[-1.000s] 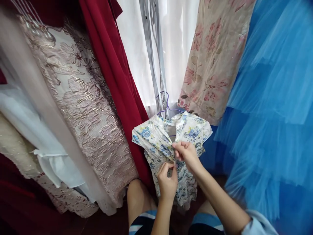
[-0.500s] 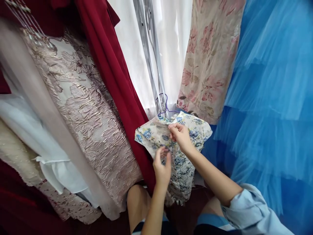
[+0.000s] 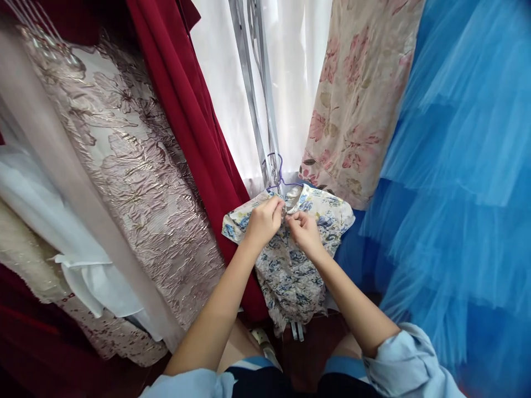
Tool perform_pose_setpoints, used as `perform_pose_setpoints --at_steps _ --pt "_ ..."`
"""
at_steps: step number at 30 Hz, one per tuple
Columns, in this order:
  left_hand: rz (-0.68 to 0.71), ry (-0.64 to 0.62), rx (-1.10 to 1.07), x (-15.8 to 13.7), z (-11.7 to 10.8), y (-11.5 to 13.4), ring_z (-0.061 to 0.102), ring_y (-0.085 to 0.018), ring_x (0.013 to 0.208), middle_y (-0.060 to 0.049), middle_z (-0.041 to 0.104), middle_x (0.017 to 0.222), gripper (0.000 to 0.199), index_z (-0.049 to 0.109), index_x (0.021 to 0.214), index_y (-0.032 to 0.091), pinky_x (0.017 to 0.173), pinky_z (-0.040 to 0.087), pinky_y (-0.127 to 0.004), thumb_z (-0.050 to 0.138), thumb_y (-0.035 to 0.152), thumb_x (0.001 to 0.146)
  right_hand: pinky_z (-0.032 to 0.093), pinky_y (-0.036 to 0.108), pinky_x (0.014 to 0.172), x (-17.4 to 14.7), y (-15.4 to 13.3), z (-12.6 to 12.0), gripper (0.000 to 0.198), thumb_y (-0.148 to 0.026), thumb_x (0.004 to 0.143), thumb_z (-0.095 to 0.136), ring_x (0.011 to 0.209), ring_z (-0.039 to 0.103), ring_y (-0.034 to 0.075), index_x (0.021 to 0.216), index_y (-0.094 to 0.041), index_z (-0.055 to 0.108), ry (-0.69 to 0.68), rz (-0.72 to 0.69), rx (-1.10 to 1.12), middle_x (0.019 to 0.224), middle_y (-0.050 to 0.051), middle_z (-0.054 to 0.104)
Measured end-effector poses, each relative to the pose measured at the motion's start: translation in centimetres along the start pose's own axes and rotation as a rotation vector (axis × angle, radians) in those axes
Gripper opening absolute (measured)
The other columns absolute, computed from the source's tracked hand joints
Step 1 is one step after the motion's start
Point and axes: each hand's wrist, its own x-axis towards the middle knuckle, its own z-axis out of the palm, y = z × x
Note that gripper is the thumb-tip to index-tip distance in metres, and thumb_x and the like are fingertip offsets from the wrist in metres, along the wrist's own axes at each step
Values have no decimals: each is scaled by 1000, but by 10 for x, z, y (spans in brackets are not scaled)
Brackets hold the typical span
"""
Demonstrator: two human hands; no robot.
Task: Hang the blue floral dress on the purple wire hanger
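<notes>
A small white dress with blue flowers point(image 3: 290, 265) hangs low on a purple wire hanger point(image 3: 279, 176), hooked to a silver metal stand point(image 3: 259, 94). My left hand point(image 3: 262, 220) pinches the dress's collar edge just left of the neck opening. My right hand point(image 3: 302, 231) pinches the fabric right beside it, fingertips almost touching the left hand's. Both hands sit at the top of the dress front, under the hanger hook.
Hanging garments crowd in: a dark red dress point(image 3: 194, 121), a pale gold-brocade dress point(image 3: 133, 166) and white fabric point(image 3: 78, 260) to the left; a pink floral dress point(image 3: 357, 105) and blue tulle point(image 3: 464, 166) to the right. A white curtain point(image 3: 298, 72) hangs behind. My knees show below.
Both hands have moved up the dress front from its middle to the collar. The left hand rose last, joining the right at the neck.
</notes>
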Motion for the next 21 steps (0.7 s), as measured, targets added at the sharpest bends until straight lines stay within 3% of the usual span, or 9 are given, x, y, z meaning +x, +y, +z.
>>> perform_pose_setpoints --at_steps 4,7,10,12,16,18,21 --pt "-189 226 2 14 -27 -11 64 -14 70 0 66 75 23 63 92 17 69 45 -23 45 29 99 19 22 41 -9 20 -1 28 -42 77 63 37 29 8 69 -21 46 5 80 -41 43 -9 37" --pt "-320 370 77 12 -55 -44 62 -15 73 -1 67 78 25 64 90 16 70 45 -23 46 32 98 21 22 40 -29 21 -6 26 -41 75 63 36 30 8 69 -21 48 -24 150 -12 42 -9 39" --pt "-429 405 161 -15 -73 -89 60 -16 75 -3 67 82 24 65 90 16 72 44 -24 47 31 96 21 21 40 -49 14 -10 22 -36 77 62 36 30 7 70 -20 49 -73 173 -4 42 -9 40" --pt "-536 439 191 -44 -73 -116 59 -17 74 -4 66 82 25 64 88 15 72 44 -25 45 31 95 21 20 39 -57 11 -8 21 -33 77 61 35 30 7 67 -20 47 -116 192 -20 41 -9 41" --pt "-694 298 109 -111 -48 -141 60 -19 78 -5 66 82 27 62 88 16 75 45 -28 42 34 92 23 20 40 -67 27 -10 20 -29 75 59 35 33 7 64 -21 44 -126 248 -60 40 -9 42" --pt "-693 193 41 -140 -31 -136 60 -20 79 -6 66 82 29 61 87 17 75 46 -28 41 36 93 25 20 40 -72 42 -20 20 -28 75 58 36 35 8 64 -21 44 -109 267 -115 40 -8 42" --pt "-690 44 -56 -168 -11 -110 61 -21 78 -6 68 84 32 62 86 17 75 47 -29 40 40 95 35 22 46 -80 58 -42 13 -27 76 58 43 45 11 69 -19 52 -102 256 -282 47 -4 51"
